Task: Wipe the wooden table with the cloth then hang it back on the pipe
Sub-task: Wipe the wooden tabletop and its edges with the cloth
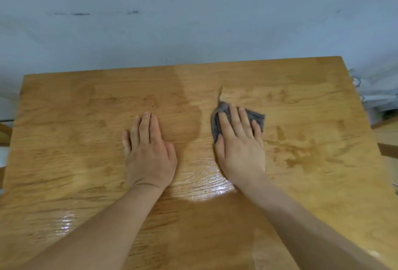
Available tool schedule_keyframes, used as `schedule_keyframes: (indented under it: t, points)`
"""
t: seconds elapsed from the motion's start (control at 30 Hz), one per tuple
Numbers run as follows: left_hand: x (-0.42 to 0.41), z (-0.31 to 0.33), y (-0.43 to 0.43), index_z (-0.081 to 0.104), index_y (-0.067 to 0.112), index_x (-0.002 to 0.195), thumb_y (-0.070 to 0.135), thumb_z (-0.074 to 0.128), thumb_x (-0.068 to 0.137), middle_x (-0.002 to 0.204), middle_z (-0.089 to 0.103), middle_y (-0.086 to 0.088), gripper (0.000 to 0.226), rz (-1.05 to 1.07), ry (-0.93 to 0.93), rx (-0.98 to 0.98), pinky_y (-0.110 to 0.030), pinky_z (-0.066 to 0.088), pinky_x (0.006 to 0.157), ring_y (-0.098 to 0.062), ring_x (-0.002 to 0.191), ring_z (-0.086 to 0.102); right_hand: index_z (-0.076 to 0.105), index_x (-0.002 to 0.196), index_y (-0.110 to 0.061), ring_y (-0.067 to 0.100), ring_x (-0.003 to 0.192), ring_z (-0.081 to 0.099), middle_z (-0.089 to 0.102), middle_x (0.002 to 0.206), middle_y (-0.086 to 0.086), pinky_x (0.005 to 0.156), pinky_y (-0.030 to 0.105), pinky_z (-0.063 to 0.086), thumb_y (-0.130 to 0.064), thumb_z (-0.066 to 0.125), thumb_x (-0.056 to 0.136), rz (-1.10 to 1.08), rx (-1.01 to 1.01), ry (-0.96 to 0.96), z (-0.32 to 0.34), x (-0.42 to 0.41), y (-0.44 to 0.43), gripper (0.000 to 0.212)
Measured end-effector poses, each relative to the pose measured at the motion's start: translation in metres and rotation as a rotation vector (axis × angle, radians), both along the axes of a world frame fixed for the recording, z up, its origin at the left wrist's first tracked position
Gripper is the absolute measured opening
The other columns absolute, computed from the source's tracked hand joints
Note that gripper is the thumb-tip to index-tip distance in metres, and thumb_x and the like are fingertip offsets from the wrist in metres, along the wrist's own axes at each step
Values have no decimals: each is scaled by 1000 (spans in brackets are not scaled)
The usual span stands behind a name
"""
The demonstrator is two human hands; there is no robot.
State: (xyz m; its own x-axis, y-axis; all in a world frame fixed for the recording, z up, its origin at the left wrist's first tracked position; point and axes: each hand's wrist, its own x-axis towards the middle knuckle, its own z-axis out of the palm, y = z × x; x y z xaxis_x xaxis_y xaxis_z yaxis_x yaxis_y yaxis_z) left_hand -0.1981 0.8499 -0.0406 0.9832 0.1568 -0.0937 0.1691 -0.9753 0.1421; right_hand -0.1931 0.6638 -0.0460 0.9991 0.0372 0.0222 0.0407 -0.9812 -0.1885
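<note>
The right hand (239, 147) pressed a small grey cloth (256, 117) flat against the wooden bench (312, 106). Its grip was not a closed one: the fingers lay spread and nearly straight over the cloth, pinning it under palm and fingertips so that it would drag with the hand rather than bunch or slip. Only the edges of the cloth showed, one fold peeking out beside the thumb side and a corner beyond the little finger; the rest lay hidden beneath the hand.

The left hand (148, 151) lay open and empty, palm down on bare wood just to the thumb side of that grip, holding nothing. It seemed placed there to brace the person's weight while the other arm pushed.

Just ahead of the fingertips a pale patch (223, 97) marked the surface, whether residue or a chip in the finish could not be told. Behind the wrist a wet sheen (206, 185) caught the light, and to the little-finger side darker damp blotches (301, 153) spread across the grain, suggesting that wiping was under way but not finished.

A blue-grey wall (193, 22) rose past the far edge of the bench. The pipe for hanging the cloth was not in view.
</note>
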Motion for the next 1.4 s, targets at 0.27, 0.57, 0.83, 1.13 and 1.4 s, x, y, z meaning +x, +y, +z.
schedule_keyframes:
  t: [0.27, 0.57, 0.83, 1.13, 1.4]
  points:
    - [2, -2, 2, 32, 9, 145, 31, 25, 87, 153, 30, -7, 62, 7, -22, 14, -46, 11, 117, -25, 143, 19, 51, 139, -23, 22, 143, 33, 39, 153, 4, 115, 47, 27, -37, 37, 92, 401, 60, 10, -5, 61, 36, 51]
    - [1, -1, -1, 32, 8, 144, 29, 29, 86, 152, 31, -9, 62, 23, -43, -9, -47, 11, 117, -26, 142, 20, 44, 144, -18, 23, 147, 23, 30, 158, 7, 117, 48, 22, -34, 40, 94, 287, 14, 33, -1, -52, 12, 52]
    - [0, -3, 0, 31, 8, 144, 29, 26, 88, 153, 29, -8, 60, 9, -51, 12, -46, 11, 117, -25, 143, 18, 48, 141, -21, 21, 145, 30, 37, 154, 4, 117, 46, 23, -33, 33, 94, 228, 63, 18, -6, 63, 7, 52]
    - [1, 0, -3, 33, 9, 143, 21, 40, 87, 152, 30, -8, 57, 41, -57, -21, -46, 10, 117, -25, 143, 19, 52, 138, -20, 21, 145, 30, 37, 155, 5, 116, 46, 25, -30, 46, 93, 189, 152, 45, 1, -85, 46, 47]
    - [-2, 0, -2, 28, 8, 144, 22, 36, 89, 154, 26, -9, 58, 9, -57, -30, -46, 8, 118, -27, 143, 16, 48, 142, -18, 22, 146, 25, 34, 156, 6, 118, 45, 21, -31, 34, 95, -22, 98, 13, -6, -51, 22, 50]
